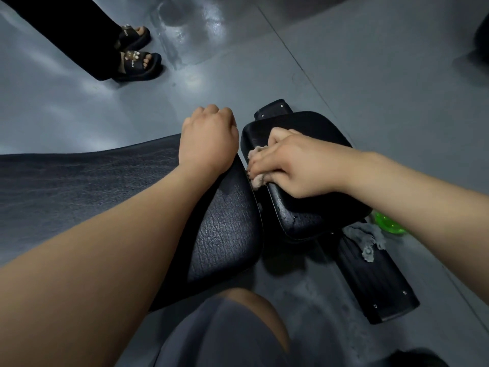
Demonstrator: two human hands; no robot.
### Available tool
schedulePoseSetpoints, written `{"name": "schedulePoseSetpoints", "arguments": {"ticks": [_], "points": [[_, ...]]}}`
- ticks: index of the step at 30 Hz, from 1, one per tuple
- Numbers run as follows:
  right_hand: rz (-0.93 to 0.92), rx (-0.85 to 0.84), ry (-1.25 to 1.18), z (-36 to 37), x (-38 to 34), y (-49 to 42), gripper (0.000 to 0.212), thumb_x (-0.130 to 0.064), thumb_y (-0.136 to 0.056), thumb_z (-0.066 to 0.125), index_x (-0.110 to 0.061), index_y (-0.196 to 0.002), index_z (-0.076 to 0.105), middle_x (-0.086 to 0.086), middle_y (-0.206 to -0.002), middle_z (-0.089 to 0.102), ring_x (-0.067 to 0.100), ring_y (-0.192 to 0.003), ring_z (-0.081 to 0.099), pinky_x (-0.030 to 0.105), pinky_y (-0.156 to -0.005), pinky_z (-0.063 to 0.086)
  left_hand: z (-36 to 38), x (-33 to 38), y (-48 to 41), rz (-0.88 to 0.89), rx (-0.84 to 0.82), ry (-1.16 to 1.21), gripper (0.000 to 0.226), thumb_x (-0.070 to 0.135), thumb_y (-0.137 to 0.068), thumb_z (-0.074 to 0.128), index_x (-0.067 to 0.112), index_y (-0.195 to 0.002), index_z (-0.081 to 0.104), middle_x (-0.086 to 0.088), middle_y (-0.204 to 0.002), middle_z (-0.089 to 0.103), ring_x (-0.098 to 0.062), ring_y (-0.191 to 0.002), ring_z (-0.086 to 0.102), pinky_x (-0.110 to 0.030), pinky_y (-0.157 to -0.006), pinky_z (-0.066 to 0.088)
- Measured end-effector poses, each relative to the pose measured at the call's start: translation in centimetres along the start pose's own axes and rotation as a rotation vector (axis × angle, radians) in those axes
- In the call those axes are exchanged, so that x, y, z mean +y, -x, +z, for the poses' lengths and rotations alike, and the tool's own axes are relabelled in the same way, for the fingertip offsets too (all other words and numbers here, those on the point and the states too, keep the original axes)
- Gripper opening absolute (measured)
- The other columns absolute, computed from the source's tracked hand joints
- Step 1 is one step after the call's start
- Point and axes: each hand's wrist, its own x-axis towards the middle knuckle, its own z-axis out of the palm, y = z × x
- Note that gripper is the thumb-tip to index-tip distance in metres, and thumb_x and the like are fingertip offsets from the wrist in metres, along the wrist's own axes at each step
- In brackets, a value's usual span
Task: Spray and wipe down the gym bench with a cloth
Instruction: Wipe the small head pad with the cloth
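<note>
Grey floor [370, 88] filled most of the view, with a bystander's sandalled feet [137, 54] far off at top left. The black padded bench [227, 234] lay across the middle, its long back pad [79, 186] to the left and the smaller seat pad [312, 123] to the right, apart at a narrow gap. A ribbed base bar [375, 282] ran out below the seat pad. The left hand [209, 144] sat on the end of the back pad with fingers curled over its edge, fingertips hidden, likely bracing. The right hand [291, 165] was clamped on the beige cloth [258, 178], pressing it on the seat pad's edge beside the gap. A grey rag [367, 239] lay on the base bar. A green bottle [389, 223], mostly hidden by the right forearm, stood just beyond it. Droplets [293, 218] dotted the seat pad's near side. Judgement: the cloth was soft and limp, so it was best bunched under the fingers; the vinyl looked slick when wet; the pad was firm and took pressure. The wet patch had not yet been wiped.
</note>
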Motion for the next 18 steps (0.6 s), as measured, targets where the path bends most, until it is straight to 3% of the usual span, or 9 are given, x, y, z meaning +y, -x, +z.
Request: {"name": "schedulePoseSetpoints", "arguments": {"ticks": [3,8,13,18], "points": [[-0.007,-0.007,-0.11,-0.5,-0.3,1.3,0.028,-0.029,-0.091,0.056,-0.035,-0.109,0.075,-0.029,-0.111,0.069,0.014,-0.091,0.047,0.025,-0.088,0.041,0.1,0.1,0.2,0.07,0.031,-0.06,0.021,0.025,-0.096,0.048,0.013,-0.095,0.065,-0.008,-0.094,0.061,-0.034,-0.093,0.052,-0.042,-0.076,0.039],[-0.057,-0.007,-0.193,-0.9,-1.6,3.3,0.032,-0.037,-0.088,0.056,-0.032,-0.11,0.079,-0.025,-0.115,0.071,0.009,-0.09,0.057,0.025,-0.086,0.049,-0.3,0.5,0.5,0.107,-0.019,-0.14,0.021,0.027,-0.097,0.048,0.012,-0.095,0.064,-0.008,-0.09,0.062,-0.034,-0.095,0.051,-0.04,-0.071,0.033],[-0.125,0.069,-0.118,-1.0,-0.7,1.9,0.019,-0.033,-0.097,0.065,-0.025,-0.105,0.08,-0.015,-0.112,0.074,-0.007,-0.084,0.053,0.021,-0.085,0.044,-0.7,1.0,0.9,-0.023,-0.085,0.043,0.021,0.019,-0.096,0.048,0.012,-0.096,0.067,-0.008,-0.09,0.065,-0.033,-0.101,0.048,-0.043,-0.083,0.04],[-0.055,0.237,0.004,-0.3,1.5,-1.4,0.033,-0.034,-0.097,0.053,-0.011,-0.101,0.077,0.0,-0.107,0.074,0.024,-0.083,0.06,0.035,-0.087,0.048,-0.6,1.1,1.1,-0.061,-0.005,0.076,0.021,0.02,-0.095,0.049,0.009,-0.095,0.068,-0.01,-0.088,0.067,-0.033,-0.097,0.049,-0.042,-0.082,0.039]]}}
